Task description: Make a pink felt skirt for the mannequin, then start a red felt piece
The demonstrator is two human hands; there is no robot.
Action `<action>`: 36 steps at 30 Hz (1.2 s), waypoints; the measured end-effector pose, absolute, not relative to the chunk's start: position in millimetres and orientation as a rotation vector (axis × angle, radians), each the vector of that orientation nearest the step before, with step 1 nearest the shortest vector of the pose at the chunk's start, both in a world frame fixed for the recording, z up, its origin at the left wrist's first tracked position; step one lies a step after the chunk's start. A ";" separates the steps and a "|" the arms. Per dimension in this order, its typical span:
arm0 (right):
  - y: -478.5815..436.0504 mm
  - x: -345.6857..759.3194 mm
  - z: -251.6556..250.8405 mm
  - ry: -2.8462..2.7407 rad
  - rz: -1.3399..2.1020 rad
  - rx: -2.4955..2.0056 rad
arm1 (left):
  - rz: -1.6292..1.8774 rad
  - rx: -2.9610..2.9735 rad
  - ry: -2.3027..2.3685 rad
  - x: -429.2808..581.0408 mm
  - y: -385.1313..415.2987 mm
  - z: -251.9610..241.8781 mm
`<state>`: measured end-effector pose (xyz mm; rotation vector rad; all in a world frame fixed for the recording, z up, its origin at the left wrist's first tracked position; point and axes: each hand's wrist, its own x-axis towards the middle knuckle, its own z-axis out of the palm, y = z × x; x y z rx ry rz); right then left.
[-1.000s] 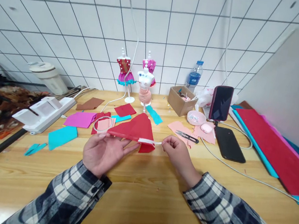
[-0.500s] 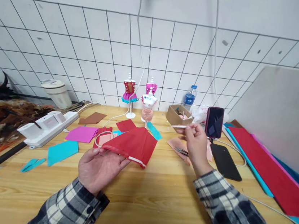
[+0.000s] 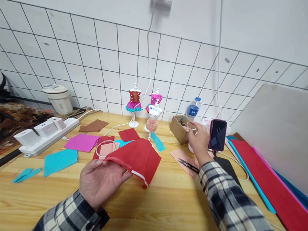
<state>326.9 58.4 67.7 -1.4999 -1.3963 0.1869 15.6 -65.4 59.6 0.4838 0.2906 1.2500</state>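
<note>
My left hand [image 3: 102, 186], palm up, holds a piece of red fabric [image 3: 140, 157] between the thumb and the fingers beneath it. A short white strip [image 3: 138, 174] lies along the fabric's near edge. Out to the right, my right hand [image 3: 199, 139] is at the side of a small cardboard box [image 3: 181, 132], fingertips bent together over its rim. What those fingers pinch is too small to make out. Below that hand, black thread snips [image 3: 188, 165] rest on peach fabric [image 3: 178, 156].
Three small dressed mannequins, one in a red top [image 3: 134, 96], stand near the wall beside a white cable. Turquoise [image 3: 60, 162] and magenta [image 3: 81, 142] fabric pieces lie left, near a power strip [image 3: 47, 136]. A phone [image 3: 217, 134] and bottle [image 3: 193, 108] stand right.
My right hand has moved from in front of the box, where it held a thin white strip, up to the box's rim. The left hand keeps the red fabric; the view has tilted slightly.
</note>
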 end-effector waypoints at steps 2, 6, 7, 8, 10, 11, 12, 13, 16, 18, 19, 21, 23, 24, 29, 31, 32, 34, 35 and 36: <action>22.3 295.9 52.5 -1.471 0.280 -1.382 | 1.279 0.467 0.295 16.5 -66.8 60.4; -46.9 231.2 17.3 -1.198 1.471 -0.855 | 1.316 0.380 0.305 19.6 -71.5 60.5; -56.8 221.0 11.9 -1.011 1.702 -0.833 | 1.322 0.367 0.308 20.0 -72.7 60.6; -62.8 214.3 8.4 -0.869 1.849 -0.824 | 1.327 0.363 0.314 20.3 -73.8 60.8; -65.2 210.5 5.6 -0.681 1.949 -0.850 | 1.343 0.380 0.336 19.7 -75.2 61.7; -63.3 212.0 5.6 -0.650 1.906 -0.868 | 1.349 0.399 0.348 19.0 -75.4 62.3; -60.7 214.6 6.0 -0.632 1.836 -0.884 | 1.355 0.418 0.357 18.1 -75.3 62.9; -58.2 217.4 6.7 -0.611 1.776 -0.897 | 1.359 0.433 0.359 17.1 -75.1 63.5; -56.9 220.8 8.9 -0.555 1.796 -0.874 | 1.362 0.466 0.339 14.9 -75.5 64.6; -62.8 216.7 10.1 -0.595 1.984 -0.767 | 1.373 0.501 0.355 15.3 -77.6 64.8; -67.0 213.4 10.5 -0.645 2.084 -0.692 | 1.383 0.520 0.371 16.1 -79.2 64.9; -74.9 207.2 10.9 -0.726 2.229 -0.551 | 1.403 0.543 0.403 18.1 -82.5 64.8; -77.9 206.4 11.1 -0.724 2.233 -0.506 | 1.402 0.561 0.431 18.6 -83.9 64.5; -76.6 209.6 11.3 -0.707 2.190 -0.522 | 1.388 0.579 0.443 17.1 -83.2 64.2; -50.4 261.5 13.6 -0.867 1.945 -0.735 | 1.211 1.005 0.591 -18.2 -62.5 57.2; -40.9 286.1 13.2 -1.005 1.848 -0.859 | 0.980 1.369 0.875 -40.1 -50.5 52.5; -37.9 295.9 12.2 -1.065 1.796 -0.917 | 0.815 1.498 1.006 -50.0 -45.2 50.3; -34.8 308.5 8.7 -1.225 1.695 -1.035 | 0.568 1.627 1.161 -64.9 -37.7 46.9; -34.1 311.6 6.5 -1.305 1.643 -1.087 | 0.492 1.658 1.183 -69.5 -35.7 45.9; -33.7 313.4 4.1 -1.371 1.592 -1.141 | 0.485 1.685 1.207 -71.9 -35.0 45.4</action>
